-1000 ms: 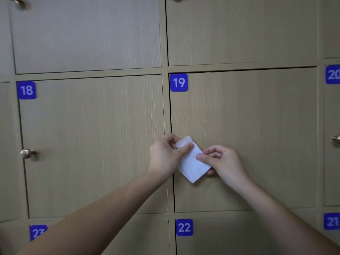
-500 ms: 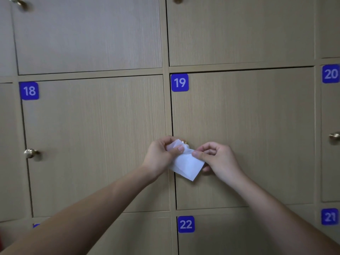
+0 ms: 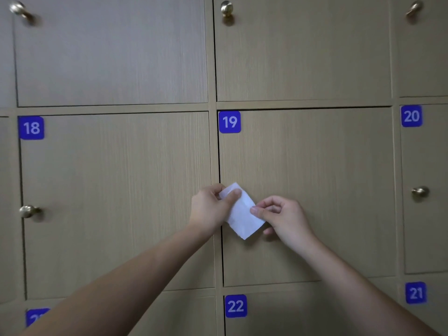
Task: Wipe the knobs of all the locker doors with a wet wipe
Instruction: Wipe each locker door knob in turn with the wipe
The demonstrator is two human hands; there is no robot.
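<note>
A folded white wet wipe (image 3: pixel 242 214) is held flat in front of the left edge of locker door 19 (image 3: pixel 315 178). My left hand (image 3: pixel 211 207) pinches its upper left corner between thumb and fingers. My right hand (image 3: pixel 283 217) pinches its right edge. The knob of door 19 is hidden behind the wipe and my hands. Brass knobs show on door 18 (image 3: pixel 28 210) and door 20 (image 3: pixel 420 191). Three more knobs sit on the top row, at the left (image 3: pixel 19 9), the middle (image 3: pixel 226 8) and the right (image 3: pixel 414 8).
The wall is a grid of light wooden locker doors with blue number labels 18 (image 3: pixel 31 127), 19 (image 3: pixel 229 121), 20 (image 3: pixel 411 115), 21 (image 3: pixel 415 292) and 22 (image 3: pixel 236 306). All doors are closed.
The wipe was bunched around the knob of door 19 half a second ago; now it is spread flat again between both hands. The view has tilted up slightly.
</note>
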